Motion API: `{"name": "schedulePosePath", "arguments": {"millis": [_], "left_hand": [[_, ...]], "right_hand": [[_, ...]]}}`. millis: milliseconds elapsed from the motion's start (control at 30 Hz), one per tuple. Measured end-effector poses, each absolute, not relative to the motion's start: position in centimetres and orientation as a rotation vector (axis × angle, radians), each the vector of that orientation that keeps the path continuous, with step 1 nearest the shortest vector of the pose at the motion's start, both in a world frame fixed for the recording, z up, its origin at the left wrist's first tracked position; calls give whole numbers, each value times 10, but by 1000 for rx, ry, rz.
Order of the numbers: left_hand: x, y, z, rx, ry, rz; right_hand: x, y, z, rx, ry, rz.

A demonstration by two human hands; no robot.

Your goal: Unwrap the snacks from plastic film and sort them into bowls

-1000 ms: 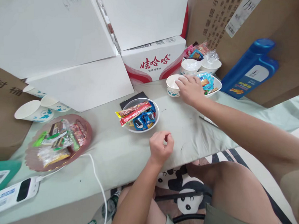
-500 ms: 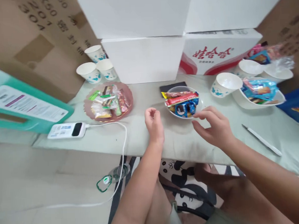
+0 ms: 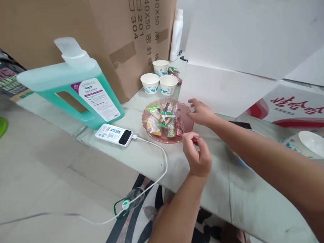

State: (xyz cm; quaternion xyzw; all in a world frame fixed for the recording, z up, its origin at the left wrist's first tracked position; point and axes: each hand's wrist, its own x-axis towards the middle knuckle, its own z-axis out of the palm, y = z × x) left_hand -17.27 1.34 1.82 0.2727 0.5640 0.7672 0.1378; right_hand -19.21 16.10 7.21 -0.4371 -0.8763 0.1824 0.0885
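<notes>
A pink scalloped plate (image 3: 187,124) on the table holds several wrapped snacks (image 3: 165,117) in clear, green and red wrappers. My right hand (image 3: 201,112) reaches across to the plate's right edge, thumb and fingers apart with nothing between them. Just below the plate's lower right edge is my left hand (image 3: 198,155). Its fingers are loosely curled in and I see nothing in them. Behind my right forearm, the bowl (image 3: 242,160) is almost wholly hidden.
Three paper cups (image 3: 150,83) stand behind the plate. To the left are a green liquid jug (image 3: 96,99) and a white power bank (image 3: 114,135) with a white cable (image 3: 165,157) hanging over the table edge. White boxes (image 3: 216,87) line the back. More cups (image 3: 315,143) stand at right.
My view has turned left. My right hand has moved from the bowl of snacks over to the pink plate. My left hand, still curled, is now closer to the plate.
</notes>
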Motion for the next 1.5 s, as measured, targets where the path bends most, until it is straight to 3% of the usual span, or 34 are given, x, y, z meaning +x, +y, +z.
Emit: {"name": "schedulePosePath", "arguments": {"millis": [133,300,433,567,867,1167,1500], "left_hand": [[-188,6,21,1036,1677,2385],[-196,6,23,993,1695,2395],[-189,11,24,883,1660,2357],[-182,10,25,914,1693,2398],[-207,-3,29,1118,1770,2504],[-166,7,40,1343,1730,2407],[-121,25,50,1244,1592,2414]], "right_hand": [[-200,169,61,-1396,-2746,562],[-166,152,65,-1480,-2832,310],[-165,145,77,-1127,-2896,18],[-197,149,76,-683,-3223,58],[-186,137,72,-983,-3118,88],[-125,119,73,-900,-2697,452],[-28,98,94,-876,-1869,1357]]}}
